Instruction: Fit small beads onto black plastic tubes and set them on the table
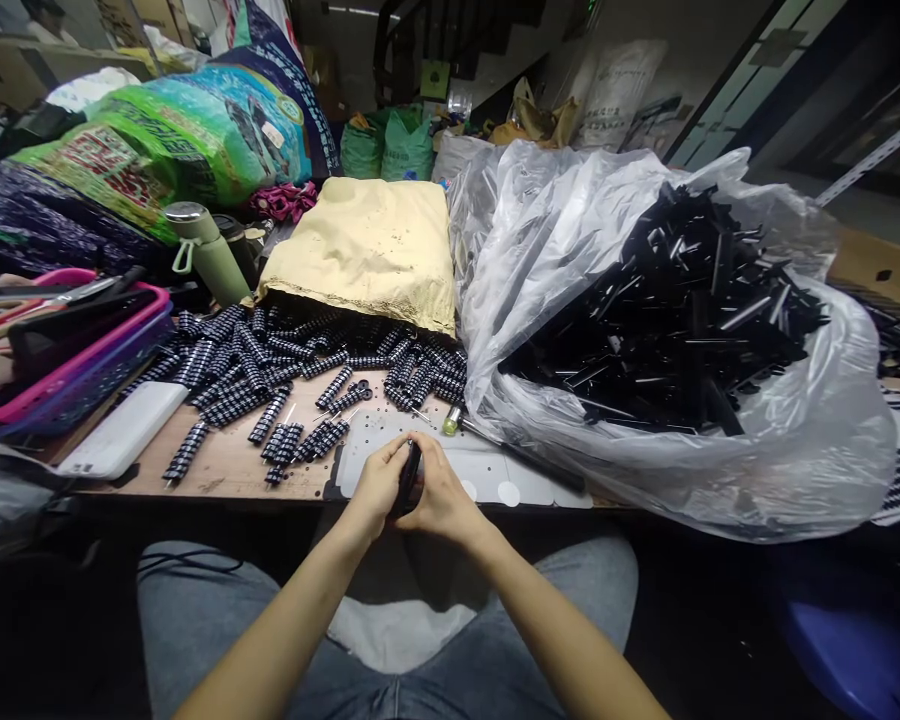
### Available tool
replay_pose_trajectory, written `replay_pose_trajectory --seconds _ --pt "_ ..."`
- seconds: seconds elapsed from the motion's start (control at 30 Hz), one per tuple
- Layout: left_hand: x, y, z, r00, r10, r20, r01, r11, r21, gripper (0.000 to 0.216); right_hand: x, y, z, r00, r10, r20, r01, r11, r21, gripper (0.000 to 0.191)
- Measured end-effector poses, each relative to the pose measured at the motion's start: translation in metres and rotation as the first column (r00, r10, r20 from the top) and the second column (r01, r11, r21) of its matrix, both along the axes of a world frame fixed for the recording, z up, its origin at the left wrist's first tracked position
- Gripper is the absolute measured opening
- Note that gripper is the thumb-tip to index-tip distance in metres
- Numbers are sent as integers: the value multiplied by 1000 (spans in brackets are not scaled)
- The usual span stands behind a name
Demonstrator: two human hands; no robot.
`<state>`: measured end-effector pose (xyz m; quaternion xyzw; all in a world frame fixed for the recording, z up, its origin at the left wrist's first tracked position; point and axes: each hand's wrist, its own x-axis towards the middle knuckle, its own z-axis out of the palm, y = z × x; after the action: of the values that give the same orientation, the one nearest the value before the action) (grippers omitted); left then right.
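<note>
Left of your hands, ribbed black-and-white rods [232, 400] lie loose; a nudge could roll some off the worktop [229, 470]. Your left hand [379, 485] and right hand [444, 490] grip a half-hidden, seemingly smooth dark piece [406, 480], which uneven pressure could make slip. Rightward, a crinkled translucent bag [795, 490] holds glossy black strips [682, 330].

A workshop for small-scale assembly or packing is suggested, rather than a home or an office. The table [225, 458] is strewn with ribbed black-and-white cylinders [240, 365], and a big clear plastic bag [540, 230] is filled with loose black parts [697, 300]. A mallet-like tool [525, 458] is laid at the front edge. Behind, printed sacks [195, 120] and green bags [409, 148] are piled, and a staircase [487, 45] can be made out in the dimness
</note>
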<state>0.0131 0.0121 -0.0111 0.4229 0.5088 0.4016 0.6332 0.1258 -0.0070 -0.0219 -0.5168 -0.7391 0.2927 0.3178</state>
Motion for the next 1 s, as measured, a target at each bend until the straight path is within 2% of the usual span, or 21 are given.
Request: replay_pose_trajectory --seconds 0.03,0.07,0.13,0.23,0.3,0.37,0.4,0.47,0.5,0.57,0.63,0.7,0.8,0.9,1.0 --pt "0 -2 -4 992 -13 -126 33 987 160 32 -1 0 -4 999 -39 30 39 999 23 100" --pt "0 -5 -9 966 -13 -260 95 948 303 37 -2 0 -9 995 -77 63 74 996 47 93" --pt "-1 -9 -18 863 6 -506 270 841 470 42 1 -2 -14 985 -104 134 94 992 81 85" --pt "-6 -8 -29 682 37 -730 506 697 508 40 24 -5 -14 960 -90 264 64 992 107 84" --pt "-14 -2 -31 618 23 -786 620 601 504 42 50 -4 -11 893 -232 385 185 970 156 66" --pt "-22 4 -32 600 2 -800 684 519 513 42 77 -1 -7 732 -433 526 366 901 233 36" --pt "-25 7 -31 590 5 -807 704 485 518 42 88 0 -5 644 -489 589 418 869 265 26" --pt "-28 9 -30 554 58 -831 737 430 521 38 101 0 1 544 -490 681 432 859 273 19" --pt "-29 9 -30 531 103 -841 748 411 522 37 103 -2 5 546 -461 700 423 872 245 20" --pt "-28 8 -29 481 204 -852 764 380 522 36 98 -12 15 631 -399 665 423 896 136 23" --pt "-27 6 -29 431 294 -853 778 357 517 36 88 -28 26 757 -364 542 425 905 16 28" --pt "-27 5 -29 386 347 -855 799 337 498 36 76 -43 32 841 -356 407 407 912 -42 35" --pt "-28 4 -30 344 376 -860 819 327 471 36 65 -54 34 850 -326 413 396 914 -92 41" --pt "-22 0 -32 306 391 -868 820 355 449 37 58 -54 42 848 -254 466 370 912 -178 42" --pt "-8 -12 -38 280 410 -868 801 399 447 40 46 -54 62 908 -263 325 323 935 -146 43"
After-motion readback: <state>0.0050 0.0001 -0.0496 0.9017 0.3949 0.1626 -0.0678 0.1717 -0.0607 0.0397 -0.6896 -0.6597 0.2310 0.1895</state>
